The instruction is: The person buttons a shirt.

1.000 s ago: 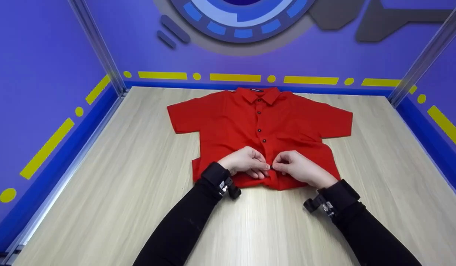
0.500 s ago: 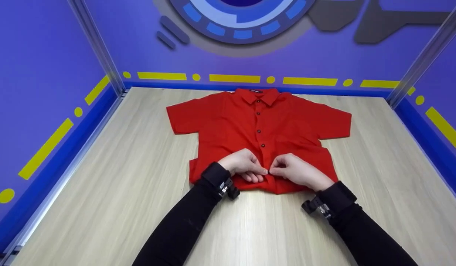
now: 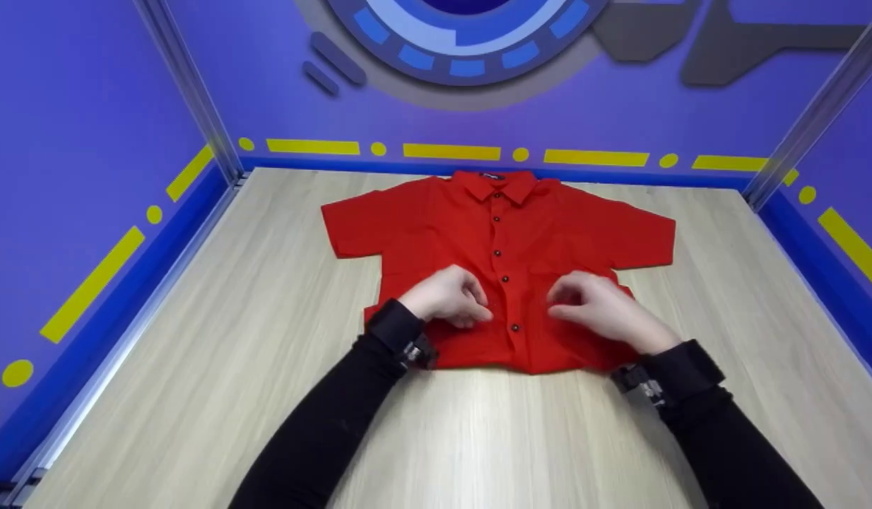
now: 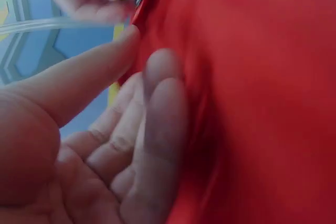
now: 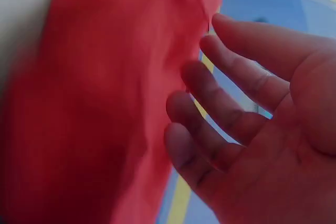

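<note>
A red short-sleeved shirt [image 3: 436, 226] lies front side up, its collar at the far edge. Dark buttons run down its front placket, and the lowest visible button [image 3: 516, 328] shows between the two hands. My left hand [image 3: 451, 295] is over the shirt's lower left part, fingers loosely bent and holding nothing. To the right of the placket, my right hand [image 3: 605, 307] hovers with relaxed, spread fingers and nothing in them. In the right wrist view, the fingers [image 5: 197, 77] of that hand stand apart beside the red cloth.
The shirt rests on a light wood-grain table [image 3: 196, 353]. Blue printed panels [image 3: 450, 120] with yellow dashes enclose it at the back and both sides, joined by metal corner posts [image 3: 196, 92]. Each wrist wears a black band with a small camera.
Both hands were pinching at the lowest button on the placket. They have let go and moved apart, left hand to the left and right hand to the right, uncovering the button.
</note>
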`<action>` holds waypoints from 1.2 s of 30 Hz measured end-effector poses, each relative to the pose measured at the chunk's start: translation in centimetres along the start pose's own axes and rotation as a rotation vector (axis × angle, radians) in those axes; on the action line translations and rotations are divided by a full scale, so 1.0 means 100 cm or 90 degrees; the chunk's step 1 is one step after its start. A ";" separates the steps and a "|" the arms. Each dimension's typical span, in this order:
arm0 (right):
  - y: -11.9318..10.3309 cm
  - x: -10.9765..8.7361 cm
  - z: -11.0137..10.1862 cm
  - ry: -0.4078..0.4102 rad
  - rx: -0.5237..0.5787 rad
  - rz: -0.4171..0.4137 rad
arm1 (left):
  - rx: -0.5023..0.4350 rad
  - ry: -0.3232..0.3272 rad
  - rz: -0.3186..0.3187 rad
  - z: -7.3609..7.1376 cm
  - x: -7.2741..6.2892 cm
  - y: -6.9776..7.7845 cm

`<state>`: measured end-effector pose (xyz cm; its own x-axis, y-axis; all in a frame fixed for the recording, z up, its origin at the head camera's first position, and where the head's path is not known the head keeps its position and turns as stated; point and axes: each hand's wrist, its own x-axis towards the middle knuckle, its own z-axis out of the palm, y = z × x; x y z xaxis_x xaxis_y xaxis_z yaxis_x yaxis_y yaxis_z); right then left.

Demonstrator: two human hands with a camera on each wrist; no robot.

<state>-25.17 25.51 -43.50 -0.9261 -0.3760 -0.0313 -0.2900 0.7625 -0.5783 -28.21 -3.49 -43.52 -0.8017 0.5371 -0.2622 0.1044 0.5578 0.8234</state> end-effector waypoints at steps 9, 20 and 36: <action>0.062 -0.017 -0.031 -0.033 -0.062 0.033 | 0.396 0.035 0.054 -0.059 -0.030 -0.034; 0.070 -0.044 -0.033 -0.124 -0.223 0.077 | 0.472 0.016 -0.053 -0.065 -0.059 -0.067; 0.088 -0.016 -0.061 -0.048 -0.183 0.101 | 0.399 0.173 -0.031 -0.114 -0.038 -0.080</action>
<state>-27.75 36.02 -43.56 -0.9476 -0.2708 -0.1692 -0.2101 0.9278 -0.3083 -32.67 -17.19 -43.36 -0.9249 0.3700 -0.0877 0.3200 0.8819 0.3464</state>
